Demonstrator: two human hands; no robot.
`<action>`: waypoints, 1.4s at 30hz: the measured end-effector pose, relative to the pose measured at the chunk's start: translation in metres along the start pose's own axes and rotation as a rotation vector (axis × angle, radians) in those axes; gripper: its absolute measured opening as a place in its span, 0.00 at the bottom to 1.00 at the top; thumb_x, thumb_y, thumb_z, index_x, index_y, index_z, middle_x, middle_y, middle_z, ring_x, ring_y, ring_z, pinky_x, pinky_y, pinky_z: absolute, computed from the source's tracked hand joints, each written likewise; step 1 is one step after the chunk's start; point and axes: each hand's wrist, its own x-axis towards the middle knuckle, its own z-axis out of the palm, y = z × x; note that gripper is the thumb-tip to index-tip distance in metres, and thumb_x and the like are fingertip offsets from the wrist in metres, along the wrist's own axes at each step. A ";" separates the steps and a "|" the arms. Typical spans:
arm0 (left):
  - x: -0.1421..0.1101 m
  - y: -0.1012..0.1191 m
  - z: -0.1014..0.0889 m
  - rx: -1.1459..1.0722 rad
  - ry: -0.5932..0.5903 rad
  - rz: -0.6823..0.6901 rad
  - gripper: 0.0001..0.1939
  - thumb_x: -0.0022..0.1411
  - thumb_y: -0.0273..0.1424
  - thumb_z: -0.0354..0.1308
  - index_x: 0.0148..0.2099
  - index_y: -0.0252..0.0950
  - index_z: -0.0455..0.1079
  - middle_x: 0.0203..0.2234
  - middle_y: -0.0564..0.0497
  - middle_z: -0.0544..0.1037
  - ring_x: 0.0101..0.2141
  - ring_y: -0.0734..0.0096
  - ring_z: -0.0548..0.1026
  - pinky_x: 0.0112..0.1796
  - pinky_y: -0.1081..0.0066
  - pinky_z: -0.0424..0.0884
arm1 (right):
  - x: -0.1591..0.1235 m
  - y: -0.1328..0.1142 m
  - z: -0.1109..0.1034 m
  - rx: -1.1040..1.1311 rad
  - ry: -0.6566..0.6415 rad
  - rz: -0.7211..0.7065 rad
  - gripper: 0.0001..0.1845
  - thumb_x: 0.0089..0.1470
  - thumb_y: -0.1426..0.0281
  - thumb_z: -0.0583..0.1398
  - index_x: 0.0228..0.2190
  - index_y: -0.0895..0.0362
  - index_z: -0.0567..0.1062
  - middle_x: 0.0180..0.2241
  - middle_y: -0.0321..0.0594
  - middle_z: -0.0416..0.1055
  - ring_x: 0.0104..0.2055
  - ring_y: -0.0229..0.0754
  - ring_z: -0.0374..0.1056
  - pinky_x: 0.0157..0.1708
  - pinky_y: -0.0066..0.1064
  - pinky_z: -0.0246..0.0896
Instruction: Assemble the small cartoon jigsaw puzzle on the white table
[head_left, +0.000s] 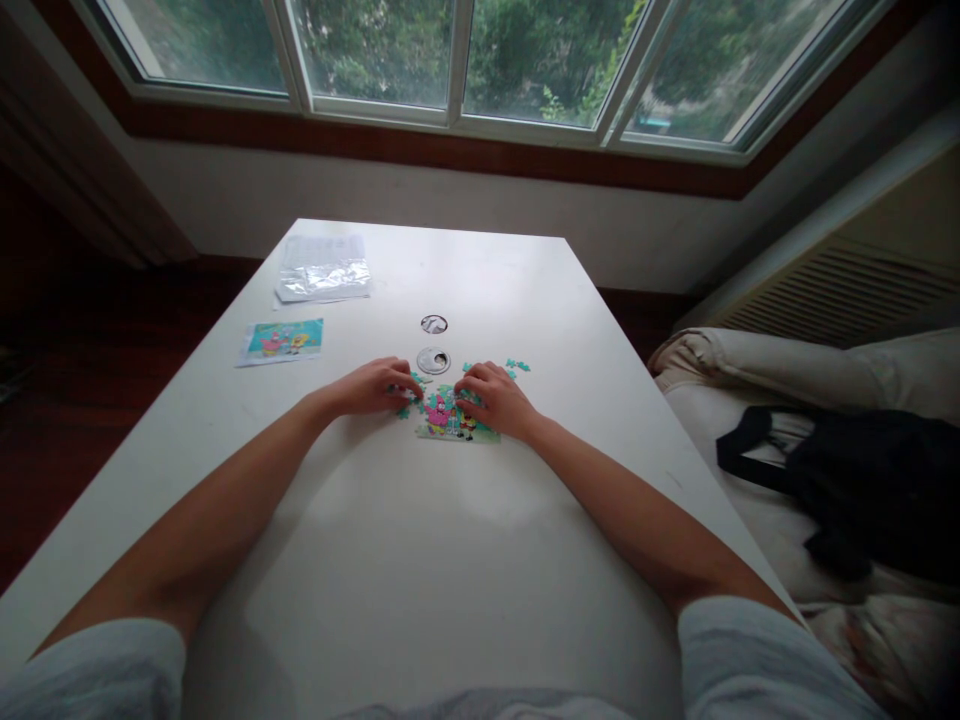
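A partly joined jigsaw puzzle (448, 425) lies flat on the white table, showing pink and yellow cartoon figures along its lower part. At its left edge, my left hand (379, 386) has curled fingers pinched at a small teal puzzle piece (415, 378), among several loose ones. My right hand (496, 400) rests over the right side of the puzzle, thumb and fingers bent together on a teal piece that they largely cover. More loose teal pieces (517, 366) lie just beyond the right hand.
Two round black-and-white discs (433, 360) lie beyond the puzzle. A picture card (283, 341) with matching cartoon figures and a clear plastic bag (324, 268) are at the table's far left. Right of the table (420, 560), dark clothing (862, 480) lies on a pale couch (694, 420).
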 end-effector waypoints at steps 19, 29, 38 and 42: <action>0.003 0.001 0.002 0.088 0.067 -0.090 0.10 0.68 0.34 0.57 0.43 0.38 0.79 0.37 0.47 0.74 0.40 0.65 0.71 0.42 0.69 0.66 | 0.001 0.003 -0.002 -0.003 -0.002 0.011 0.10 0.62 0.62 0.63 0.43 0.51 0.79 0.45 0.46 0.72 0.48 0.50 0.64 0.49 0.43 0.60; -0.002 0.005 -0.005 0.022 -0.024 -0.046 0.13 0.66 0.37 0.60 0.51 0.42 0.78 0.37 0.49 0.73 0.39 0.68 0.70 0.41 0.73 0.66 | -0.001 0.005 -0.001 -0.004 0.001 0.010 0.10 0.62 0.61 0.63 0.43 0.51 0.79 0.45 0.46 0.72 0.47 0.50 0.64 0.49 0.43 0.59; 0.000 0.009 -0.004 -0.012 -0.037 -0.060 0.11 0.65 0.33 0.60 0.49 0.41 0.78 0.38 0.49 0.73 0.39 0.69 0.71 0.40 0.74 0.66 | 0.000 0.003 -0.003 -0.001 -0.009 0.022 0.10 0.62 0.62 0.63 0.44 0.51 0.79 0.45 0.46 0.72 0.48 0.50 0.64 0.50 0.43 0.59; 0.000 0.010 -0.002 -0.014 -0.046 -0.035 0.13 0.65 0.29 0.58 0.49 0.42 0.79 0.38 0.48 0.74 0.38 0.69 0.71 0.40 0.73 0.66 | 0.001 0.002 -0.003 -0.004 -0.012 0.027 0.10 0.62 0.62 0.62 0.44 0.51 0.79 0.45 0.46 0.72 0.48 0.50 0.64 0.50 0.43 0.59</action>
